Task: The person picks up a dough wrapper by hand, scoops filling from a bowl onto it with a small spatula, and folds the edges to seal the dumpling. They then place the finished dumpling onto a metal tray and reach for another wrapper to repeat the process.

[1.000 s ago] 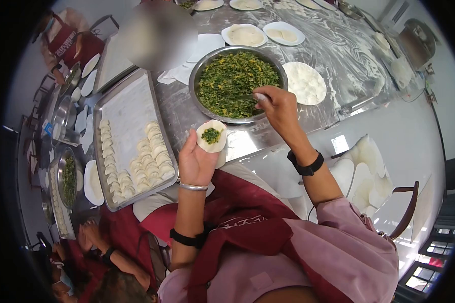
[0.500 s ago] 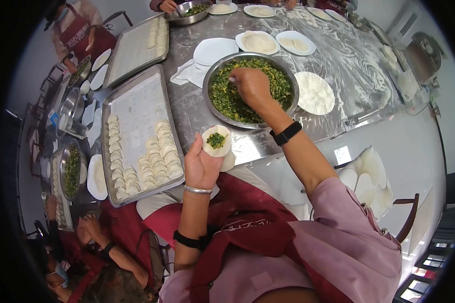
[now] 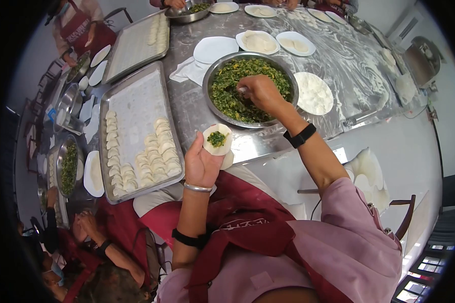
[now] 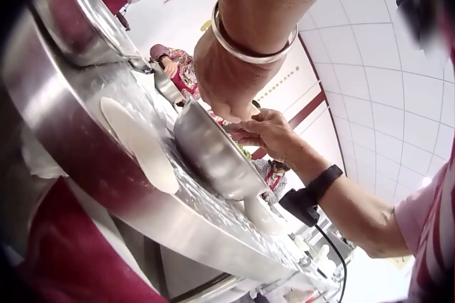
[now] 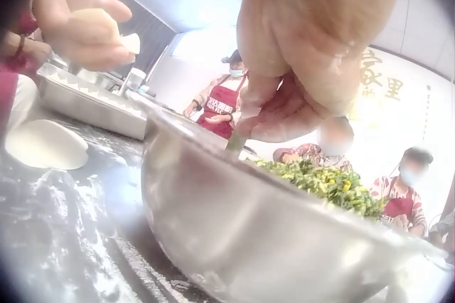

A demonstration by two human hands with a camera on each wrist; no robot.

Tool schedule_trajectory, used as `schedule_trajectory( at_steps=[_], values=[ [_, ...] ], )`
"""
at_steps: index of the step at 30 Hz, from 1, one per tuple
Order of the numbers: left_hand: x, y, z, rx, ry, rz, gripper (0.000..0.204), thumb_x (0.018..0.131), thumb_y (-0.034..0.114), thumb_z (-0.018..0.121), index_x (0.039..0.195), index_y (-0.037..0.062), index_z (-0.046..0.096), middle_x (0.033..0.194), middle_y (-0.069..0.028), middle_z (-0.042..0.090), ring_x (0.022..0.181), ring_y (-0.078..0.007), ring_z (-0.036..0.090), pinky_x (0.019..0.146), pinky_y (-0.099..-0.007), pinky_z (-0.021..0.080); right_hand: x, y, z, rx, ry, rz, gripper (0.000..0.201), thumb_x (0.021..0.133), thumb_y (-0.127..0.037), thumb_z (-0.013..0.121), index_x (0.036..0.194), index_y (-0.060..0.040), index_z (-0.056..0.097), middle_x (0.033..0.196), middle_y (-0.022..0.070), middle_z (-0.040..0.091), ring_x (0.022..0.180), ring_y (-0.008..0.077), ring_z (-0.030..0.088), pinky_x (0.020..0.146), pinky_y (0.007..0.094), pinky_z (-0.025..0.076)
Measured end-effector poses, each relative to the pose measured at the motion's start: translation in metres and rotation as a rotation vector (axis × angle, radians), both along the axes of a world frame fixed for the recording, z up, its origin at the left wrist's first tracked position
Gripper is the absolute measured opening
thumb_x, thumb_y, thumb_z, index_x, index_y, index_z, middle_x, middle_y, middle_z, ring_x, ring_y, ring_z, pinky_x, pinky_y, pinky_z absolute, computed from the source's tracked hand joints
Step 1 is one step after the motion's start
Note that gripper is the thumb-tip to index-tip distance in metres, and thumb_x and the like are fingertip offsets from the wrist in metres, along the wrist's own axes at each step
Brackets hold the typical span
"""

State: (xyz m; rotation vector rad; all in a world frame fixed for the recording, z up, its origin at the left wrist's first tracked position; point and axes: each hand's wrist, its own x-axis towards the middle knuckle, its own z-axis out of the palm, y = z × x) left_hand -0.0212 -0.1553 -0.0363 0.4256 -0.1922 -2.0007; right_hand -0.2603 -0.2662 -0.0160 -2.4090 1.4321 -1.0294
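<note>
In the head view my left hand holds a round dumpling wrapper near the table's edge. A small heap of green filling sits in the wrapper's middle. My right hand is over the steel bowl of chopped green filling with yellow bits. It grips a spoon by the handle, and the spoon's lower end is hidden in the bowl. The right wrist view shows thumb and fingers closed around that handle above the rim. Another wrapper lies just beyond the left hand, partly covered by it.
Left of the bowl a metal tray bears rows of folded dumplings. A plate of flour stands at the bowl's right. Plates of wrappers and a white plate lie behind it. Other people in red aprons work around the table.
My right hand swung left over the bowl, then slightly back right, still gripping the spoon. My left hand keeps holding the filled wrapper. The head view has shifted a little.
</note>
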Motion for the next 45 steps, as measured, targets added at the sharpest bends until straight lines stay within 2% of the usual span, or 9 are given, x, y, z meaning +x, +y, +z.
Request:
schedule_trajectory(
  at_steps=[7,15,16,20,23,29,37,40,45],
  values=[
    [0.000,0.000,-0.002,0.017,-0.007,-0.014,0.044,0.103,0.030,0.044,0.128,-0.0054,0.048,0.132,-0.0200,0.054,0.127,-0.0345,0.048,0.111,-0.0456,0.035,0.012,0.007,0.033,-0.074,0.038,-0.038,0.010,0.079,-0.002,0.064,0.089,-0.0030,0.068,0.076,0.0151,0.066,0.070,0.0336,0.064,0.063,0.0408,0.049],
    [0.003,0.000,0.003,0.010,-0.036,-0.004,0.045,0.103,0.031,0.044,0.129,-0.0062,0.047,0.133,-0.0204,0.054,0.127,-0.0347,0.048,0.111,-0.0454,0.036,0.046,0.012,0.012,-0.059,0.129,0.024,0.016,0.076,-0.001,0.061,0.089,-0.0055,0.069,0.086,0.0137,0.066,0.080,0.0347,0.064,0.070,0.0424,0.050],
    [0.004,-0.001,0.003,0.014,-0.036,-0.003,0.045,0.103,0.031,0.044,0.129,-0.0064,0.047,0.132,-0.0206,0.054,0.126,-0.0347,0.049,0.111,-0.0455,0.036,0.041,0.017,0.005,-0.115,0.079,0.070,0.013,0.082,-0.012,0.054,0.083,-0.0089,0.066,0.079,0.0161,0.063,0.078,0.0366,0.063,0.066,0.0453,0.049],
    [0.006,-0.001,0.002,0.037,-0.008,0.020,0.046,0.103,0.030,0.042,0.129,-0.0075,0.046,0.133,-0.0220,0.052,0.127,-0.0355,0.048,0.111,-0.0468,0.035,0.015,0.055,0.003,-0.017,0.111,0.071,0.010,0.078,-0.006,0.060,0.085,-0.0069,0.067,0.081,0.0141,0.065,0.079,0.0356,0.064,0.068,0.0437,0.050],
    [0.003,-0.002,0.002,0.029,-0.020,0.006,0.045,0.104,0.029,0.041,0.129,-0.0076,0.045,0.134,-0.0218,0.052,0.128,-0.0362,0.047,0.112,-0.0475,0.034,-0.008,0.070,0.006,-0.111,-0.077,-0.010,0.011,0.080,-0.002,0.063,0.088,-0.0049,0.069,0.082,0.0136,0.068,0.076,0.0307,0.067,0.066,0.0387,0.052],
    [-0.004,-0.003,-0.001,0.037,-0.038,-0.006,0.046,0.104,0.030,0.041,0.129,-0.0077,0.045,0.134,-0.0219,0.051,0.129,-0.0364,0.046,0.112,-0.0474,0.034,-0.012,0.101,0.013,0.047,-0.552,-0.325,0.010,0.090,-0.005,0.061,0.090,0.0016,0.068,0.074,0.0119,0.068,0.063,0.0166,0.069,0.055,0.0282,0.051],
    [-0.005,-0.002,-0.002,0.053,-0.054,0.001,0.048,0.103,0.031,0.043,0.130,-0.0087,0.044,0.135,-0.0236,0.050,0.129,-0.0376,0.045,0.113,-0.0476,0.034,-0.009,0.095,-0.013,0.309,-0.863,-0.470,0.016,0.091,-0.008,0.060,0.092,0.0074,0.066,0.073,0.0129,0.068,0.059,0.0169,0.069,0.051,0.0263,0.053],
    [-0.007,-0.003,0.000,0.039,-0.070,-0.018,0.044,0.103,0.030,0.043,0.128,-0.0066,0.048,0.129,-0.0190,0.055,0.123,-0.0320,0.051,0.108,-0.0444,0.039,-0.015,0.095,-0.009,0.389,-1.035,-0.491,0.018,0.091,-0.008,0.060,0.094,0.0093,0.064,0.074,0.0133,0.067,0.060,0.0181,0.069,0.050,0.0251,0.054],
    [-0.013,-0.004,-0.001,0.035,-0.072,-0.005,0.051,0.102,0.031,0.044,0.131,-0.0112,0.042,0.137,-0.0263,0.047,0.131,-0.0402,0.043,0.113,-0.0488,0.033,-0.022,0.096,-0.013,0.477,-1.220,-0.506,0.018,0.090,-0.007,0.061,0.097,0.0100,0.062,0.076,0.0150,0.067,0.061,0.0191,0.069,0.050,0.0249,0.055]
  ],
)
